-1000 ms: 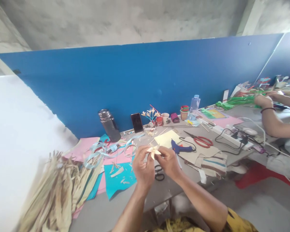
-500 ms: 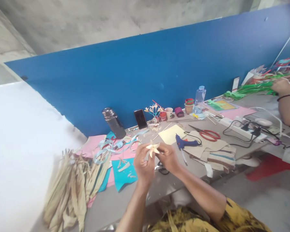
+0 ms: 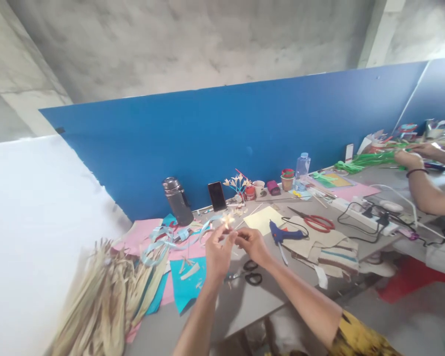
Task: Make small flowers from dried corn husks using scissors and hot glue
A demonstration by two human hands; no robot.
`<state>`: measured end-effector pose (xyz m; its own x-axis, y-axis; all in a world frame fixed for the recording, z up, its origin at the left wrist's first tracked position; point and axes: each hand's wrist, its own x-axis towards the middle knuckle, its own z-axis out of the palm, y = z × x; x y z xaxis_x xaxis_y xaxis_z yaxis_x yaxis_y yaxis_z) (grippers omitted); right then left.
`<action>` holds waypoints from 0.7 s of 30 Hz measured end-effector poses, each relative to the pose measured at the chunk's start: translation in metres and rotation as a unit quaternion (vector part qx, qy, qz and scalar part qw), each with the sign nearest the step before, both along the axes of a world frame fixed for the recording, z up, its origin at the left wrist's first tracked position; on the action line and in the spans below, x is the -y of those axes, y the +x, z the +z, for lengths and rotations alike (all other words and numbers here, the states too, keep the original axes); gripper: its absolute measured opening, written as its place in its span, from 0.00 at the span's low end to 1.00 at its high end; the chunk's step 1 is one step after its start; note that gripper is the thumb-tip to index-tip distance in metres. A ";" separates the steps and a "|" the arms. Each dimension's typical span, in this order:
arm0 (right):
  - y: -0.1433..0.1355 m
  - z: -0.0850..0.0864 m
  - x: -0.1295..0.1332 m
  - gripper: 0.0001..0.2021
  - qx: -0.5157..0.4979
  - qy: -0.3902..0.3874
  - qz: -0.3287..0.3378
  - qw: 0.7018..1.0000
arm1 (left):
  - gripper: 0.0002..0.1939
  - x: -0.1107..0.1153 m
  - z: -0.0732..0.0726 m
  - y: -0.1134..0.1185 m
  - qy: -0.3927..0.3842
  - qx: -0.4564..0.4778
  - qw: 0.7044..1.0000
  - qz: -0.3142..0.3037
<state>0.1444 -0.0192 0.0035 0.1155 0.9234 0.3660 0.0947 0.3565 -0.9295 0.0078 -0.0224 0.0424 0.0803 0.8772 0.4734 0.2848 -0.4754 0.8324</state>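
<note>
A small cream-coloured flower with pointed petals stands up from the fingertips of my left hand, which pinches it at its base. My right hand is closed too, its thumb and fingers pinched together against the left fingertips just below the flower. What lies between the right fingertips is hidden. Under my hands, black-handled scissors rest on the grey table. Behind them, several similar flowers on blue stems stand upright by a phone.
Dried husks hang at the left, beside blue ribbon and a teal sheet. A thermos stands behind. To the right lie a blue glue gun, red-handled scissors and a power strip. A co-worker's hands hold green strips.
My hands have brought the flower upward and away from me; it now points up rather than facing me. The black-handled scissors show more fully. The view has tilted up and turned right.
</note>
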 end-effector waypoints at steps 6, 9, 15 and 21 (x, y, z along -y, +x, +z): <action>0.021 0.014 -0.034 0.09 -0.003 0.010 -0.093 0.996 | 0.14 -0.032 -0.021 -0.009 -0.012 -0.116 0.993 0.027; 0.020 0.013 -0.046 0.10 -0.005 0.022 -0.101 0.995 | 0.16 -0.043 -0.024 -0.012 -0.003 -0.159 0.987 0.023; 0.004 -0.003 -0.054 0.10 -0.006 0.026 -0.084 0.996 | 0.11 -0.056 -0.032 -0.019 -0.004 -0.202 0.979 -0.012; -0.004 -0.018 -0.057 0.11 0.010 0.030 -0.081 0.996 | 0.11 -0.056 -0.055 -0.022 0.002 -0.111 0.994 0.024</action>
<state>0.1402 0.0377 -0.0146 0.2528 0.8702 0.4230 0.1737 0.3892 -0.9046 -0.0141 0.0341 -0.0124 0.1406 0.8811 0.4515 0.4838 -0.4590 0.7452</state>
